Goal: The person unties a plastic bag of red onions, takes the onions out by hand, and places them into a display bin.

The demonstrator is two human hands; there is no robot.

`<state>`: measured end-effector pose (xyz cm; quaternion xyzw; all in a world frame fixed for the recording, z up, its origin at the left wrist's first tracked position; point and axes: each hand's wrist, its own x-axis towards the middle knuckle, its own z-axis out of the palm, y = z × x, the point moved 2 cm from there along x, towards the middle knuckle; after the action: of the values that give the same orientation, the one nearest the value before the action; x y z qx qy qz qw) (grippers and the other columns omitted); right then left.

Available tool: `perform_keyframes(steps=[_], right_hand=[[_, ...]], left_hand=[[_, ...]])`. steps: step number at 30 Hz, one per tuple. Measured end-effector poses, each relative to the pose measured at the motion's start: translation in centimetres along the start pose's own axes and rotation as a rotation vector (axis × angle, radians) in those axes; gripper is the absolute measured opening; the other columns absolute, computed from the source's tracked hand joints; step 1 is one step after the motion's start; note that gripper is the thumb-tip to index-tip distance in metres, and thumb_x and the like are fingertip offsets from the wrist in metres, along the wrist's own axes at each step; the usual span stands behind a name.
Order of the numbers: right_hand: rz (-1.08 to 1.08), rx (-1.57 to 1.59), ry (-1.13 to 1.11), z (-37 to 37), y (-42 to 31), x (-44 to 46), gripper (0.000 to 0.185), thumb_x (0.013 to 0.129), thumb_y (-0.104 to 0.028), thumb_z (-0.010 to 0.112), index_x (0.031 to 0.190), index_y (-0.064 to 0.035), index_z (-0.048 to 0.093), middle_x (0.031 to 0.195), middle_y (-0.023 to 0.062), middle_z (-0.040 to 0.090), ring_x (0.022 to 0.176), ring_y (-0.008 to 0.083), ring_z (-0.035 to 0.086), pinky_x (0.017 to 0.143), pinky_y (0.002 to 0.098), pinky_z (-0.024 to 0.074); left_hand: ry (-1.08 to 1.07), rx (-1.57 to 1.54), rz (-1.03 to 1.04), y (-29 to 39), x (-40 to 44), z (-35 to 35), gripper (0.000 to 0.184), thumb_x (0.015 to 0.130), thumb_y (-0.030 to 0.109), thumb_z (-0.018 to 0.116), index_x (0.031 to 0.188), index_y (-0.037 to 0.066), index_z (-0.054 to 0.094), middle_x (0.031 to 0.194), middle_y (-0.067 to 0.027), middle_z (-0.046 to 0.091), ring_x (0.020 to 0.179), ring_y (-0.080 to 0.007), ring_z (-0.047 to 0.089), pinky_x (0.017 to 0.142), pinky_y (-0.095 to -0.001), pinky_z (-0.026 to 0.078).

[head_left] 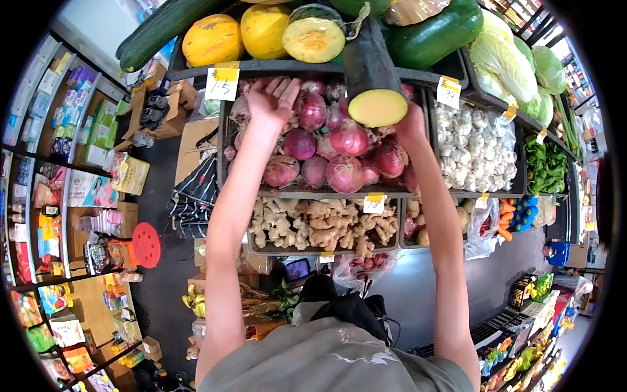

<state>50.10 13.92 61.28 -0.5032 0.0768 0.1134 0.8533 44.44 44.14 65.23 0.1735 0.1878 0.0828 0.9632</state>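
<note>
A black crate (313, 193) holds purple-red onions (346, 175). My left hand (271, 101) lies at its back left, fingers spread and the palm partly turned up, with nothing held. Beside those fingers is an onion (312, 111). My right hand (410, 123) reaches into the right side of the crate, next to a cut dark-green gourd (371, 55) that overhangs the onions with its pale yellow cut face forward. The gourd and my wrist hide most of the right fingers, so whether they grip anything does not show.
Ginger (326, 225) fills a lower crate in front; garlic (473, 150) lies to the right. Yellow melons (212, 40), a large green gourd (437, 32) and cabbages (499, 55) sit on the upper tier. Price cards (223, 83) stick up from crate edges. Shelves (65, 189) line the left.
</note>
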Motion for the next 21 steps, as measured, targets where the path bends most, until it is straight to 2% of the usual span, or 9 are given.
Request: perform_keyframes(steps=[3,5,7,9,10,13,17,19,21], right_hand=[[-0.146,-0.048,-0.054,0.4,-0.7,-5.0,0.032,0.087,-0.007,0.042,0.116,0.0061,0.048,0.105,0.0173,0.061,0.092,0.0261,0.063,0.085,0.0365,0.0508],[-0.117,-0.155,-0.064,-1.2,0.1,-9.8,0.032,0.087,-0.007,0.044,0.116,0.005,0.05,0.106,0.0145,0.061,0.093,0.0237,0.063,0.084,0.0345,0.0503],[-0.148,-0.232,-0.169,-5.2,2.5,-15.4,0.029,0.088,-0.011,0.049,0.114,0.0035,0.053,0.104,0.0124,0.062,0.092,0.0219,0.062,0.083,0.0331,0.0498],[-0.024,-0.229,-0.106,-9.0,5.1,-22.8,0.028,0.09,-0.014,0.051,0.111,0.0028,0.054,0.099,0.0115,0.063,0.09,0.0208,0.062,0.082,0.033,0.0498],[0.044,-0.18,-0.048,-11.4,6.9,-26.6,0.027,0.09,-0.015,0.052,0.111,0.0024,0.054,0.097,0.0114,0.064,0.089,0.0204,0.063,0.082,0.0328,0.0499],[0.243,-0.061,0.208,-18.3,12.3,-37.0,0.026,0.09,-0.015,0.053,0.109,0.0019,0.055,0.094,0.0109,0.065,0.085,0.0188,0.063,0.079,0.031,0.0499],[0.508,-0.561,0.552,-30.2,22.0,-50.4,0.023,0.09,-0.015,0.051,0.106,0.0004,0.058,0.084,0.0087,0.066,0.073,0.015,0.062,0.067,0.0263,0.0488],[0.766,-0.447,0.777,-35.5,26.8,-56.3,0.018,0.089,-0.018,0.052,0.099,-0.0045,0.059,0.076,0.0024,0.064,0.063,0.0106,0.059,0.054,0.0245,0.0449],[0.842,-0.25,0.937,-38.3,29.6,-59.8,0.019,0.088,-0.021,0.052,0.096,-0.0053,0.06,0.071,0.0019,0.062,0.055,0.011,0.057,0.048,0.0259,0.043]], left_hand=[[-0.03,0.072,-0.002,-0.7,-3.4,0.8,0.051,0.095,0.026,0.036,0.129,-0.012,0.034,0.136,-0.0258,0.038,0.124,-0.0427,0.041,0.103,-0.0489,0.039],[-0.128,0.188,-0.005,-1.5,-5.6,-0.1,0.048,0.093,0.024,0.039,0.128,-0.01,0.039,0.13,-0.0253,0.045,0.123,-0.038,0.044,0.104,-0.0445,0.039],[-0.127,0.328,-0.053,-3.0,-8.6,-1.8,0.046,0.089,0.021,0.045,0.125,-0.007,0.044,0.121,-0.0203,0.055,0.109,-0.0277,0.057,0.096,-0.0374,0.046],[-0.174,0.512,-0.161,-5.3,-11.5,-5.0,0.043,0.09,0.026,0.044,0.121,-0.003,0.049,0.108,-0.016,0.062,0.095,-0.0225,0.062,0.083,-0.0334,0.051],[-0.271,0.601,-0.239,-6.6,-13.0,-6.8,0.042,0.091,0.028,0.043,0.119,-0.002,0.051,0.102,-0.014,0.065,0.09,-0.0204,0.063,0.078,-0.0317,0.051],[-0.3,0.745,-0.509,-11.5,-16.9,-12.0,0.039,0.092,0.029,0.045,0.114,-0.002,0.055,0.095,-0.0114,0.066,0.078,-0.0173,0.064,0.071,-0.0301,0.052],[-0.193,0.894,-0.664,-17.4,-19.8,-17.2,0.033,0.093,0.026,0.046,0.109,0.0,0.057,0.089,-0.0088,0.065,0.072,-0.0146,0.061,0.065,-0.0276,0.049],[-0.222,1.057,-0.723,-20.7,-20.9,-18.5,0.027,0.094,0.022,0.046,0.104,0.002,0.061,0.078,-0.0069,0.064,0.056,-0.0062,0.053,0.052,-0.0207,0.043],[-0.403,1.203,-0.819,-24.2,-22.3,-19.1,0.026,0.093,0.021,0.046,0.102,0.002,0.061,0.07,-0.0062,0.063,0.046,-0.0048,0.047,0.042,-0.0188,0.036]])
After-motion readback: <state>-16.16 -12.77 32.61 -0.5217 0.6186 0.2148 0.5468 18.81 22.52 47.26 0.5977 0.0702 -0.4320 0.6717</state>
